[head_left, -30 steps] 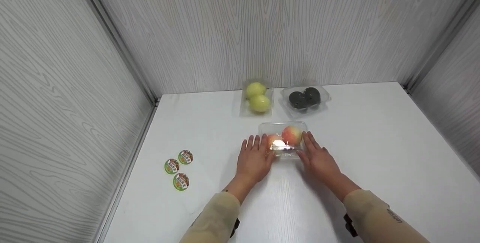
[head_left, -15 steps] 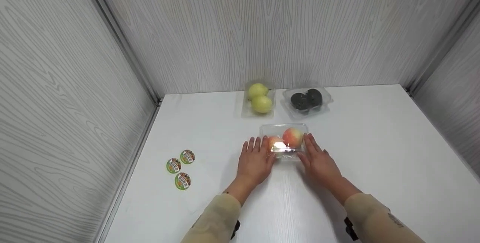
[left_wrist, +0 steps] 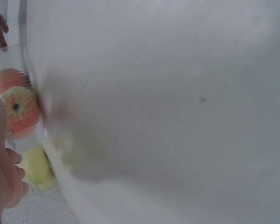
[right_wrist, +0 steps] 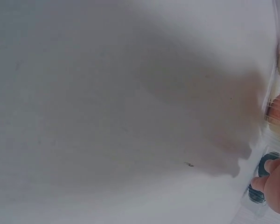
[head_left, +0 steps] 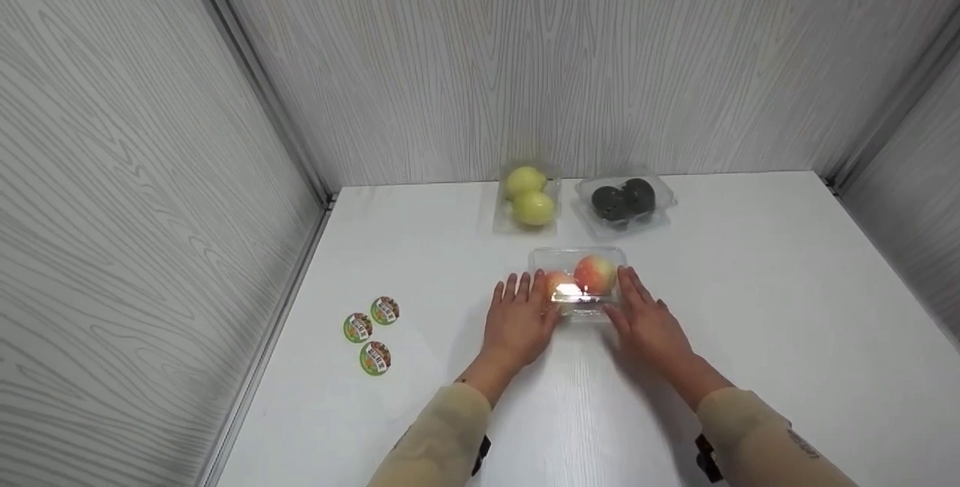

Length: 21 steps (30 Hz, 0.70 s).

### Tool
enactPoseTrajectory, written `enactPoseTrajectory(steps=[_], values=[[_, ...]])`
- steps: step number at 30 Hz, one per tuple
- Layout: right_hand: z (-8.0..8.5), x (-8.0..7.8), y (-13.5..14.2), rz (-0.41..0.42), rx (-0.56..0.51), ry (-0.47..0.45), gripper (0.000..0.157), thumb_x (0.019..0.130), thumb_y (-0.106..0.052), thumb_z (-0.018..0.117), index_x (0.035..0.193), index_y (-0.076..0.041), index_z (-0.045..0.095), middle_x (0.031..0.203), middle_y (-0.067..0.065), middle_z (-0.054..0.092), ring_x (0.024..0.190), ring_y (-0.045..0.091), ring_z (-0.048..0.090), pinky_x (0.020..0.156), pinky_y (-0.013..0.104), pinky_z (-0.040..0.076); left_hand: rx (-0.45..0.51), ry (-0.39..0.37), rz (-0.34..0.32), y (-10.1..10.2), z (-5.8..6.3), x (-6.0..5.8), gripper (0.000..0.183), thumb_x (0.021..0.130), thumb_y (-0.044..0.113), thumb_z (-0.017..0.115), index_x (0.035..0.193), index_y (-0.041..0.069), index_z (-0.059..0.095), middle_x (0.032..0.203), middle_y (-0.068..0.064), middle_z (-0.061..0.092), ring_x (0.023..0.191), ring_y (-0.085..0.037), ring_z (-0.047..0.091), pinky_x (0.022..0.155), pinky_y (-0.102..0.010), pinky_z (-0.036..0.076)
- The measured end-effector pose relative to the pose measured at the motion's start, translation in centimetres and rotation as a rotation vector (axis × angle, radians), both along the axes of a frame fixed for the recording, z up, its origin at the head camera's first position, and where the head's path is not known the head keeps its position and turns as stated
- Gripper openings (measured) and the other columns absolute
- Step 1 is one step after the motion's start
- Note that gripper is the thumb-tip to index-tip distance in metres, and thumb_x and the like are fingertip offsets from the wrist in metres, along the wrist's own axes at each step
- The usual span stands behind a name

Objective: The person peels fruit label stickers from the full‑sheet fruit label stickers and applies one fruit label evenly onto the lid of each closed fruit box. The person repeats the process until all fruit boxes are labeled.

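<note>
A booth (head_left: pixel 112 209), its white table (head_left: pixel 765 292) walled by wood-grain panels (head_left: pixel 525 59).

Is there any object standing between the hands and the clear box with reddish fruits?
Nothing visible: the left hand and the right hand are at opposite sides of this clear box. The yellow fruits and dark fruits lie beyond it.

White table (head_left: pixel 765 307): three clear plastic boxes (head_left: pixel 553 256), respectively holding yellow fruits (head_left: pixel 534 208), blackish fruits (head_left: pixel 610 203) and red-yellow fruits (head_left: pixel 595 274); three round green-edged stickers (head_left: pixel 375 358).
</note>
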State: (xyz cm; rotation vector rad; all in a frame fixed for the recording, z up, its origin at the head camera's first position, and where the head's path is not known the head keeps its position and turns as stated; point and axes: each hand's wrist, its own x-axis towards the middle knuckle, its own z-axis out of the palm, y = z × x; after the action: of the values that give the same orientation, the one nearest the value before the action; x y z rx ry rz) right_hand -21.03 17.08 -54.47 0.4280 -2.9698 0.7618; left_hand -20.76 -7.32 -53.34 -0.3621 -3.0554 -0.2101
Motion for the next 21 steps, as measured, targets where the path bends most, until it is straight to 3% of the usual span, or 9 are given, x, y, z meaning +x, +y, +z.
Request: enactPoseTrajectory(steps=[10,21], values=[[0.7,0.2,-0.2,0.001,-0.042,0.032,0.074,0.112,-0.042,0.049,0.168,-0.002,0.02,0.172,0.025,0.022,0.154,0.051,0.027,0.119,0.075,0.02,0.08,-0.017,0.03,-1.5,1.8,0.4,0.071,0.113,0.053,0.036,0.167,0.008,0.032,0.164,-0.012,0.047,0.152,-0.034,0.041,0.123,-0.056,0.032],[3.3,0.1,-3.3,0.048,-0.056,0.152,0.075,0.108,-0.038,0.06,0.165,0.0,0.03,0.17,0.025,0.027,0.156,0.048,0.026,0.121,0.072,0.02,0.141,0.075,0.129,-8.8,5.4,-0.2,0.07,0.112,0.053,0.039,0.165,0.006,0.036,0.16,-0.014,0.051,0.15,-0.035,0.044,0.124,-0.054,0.03]])
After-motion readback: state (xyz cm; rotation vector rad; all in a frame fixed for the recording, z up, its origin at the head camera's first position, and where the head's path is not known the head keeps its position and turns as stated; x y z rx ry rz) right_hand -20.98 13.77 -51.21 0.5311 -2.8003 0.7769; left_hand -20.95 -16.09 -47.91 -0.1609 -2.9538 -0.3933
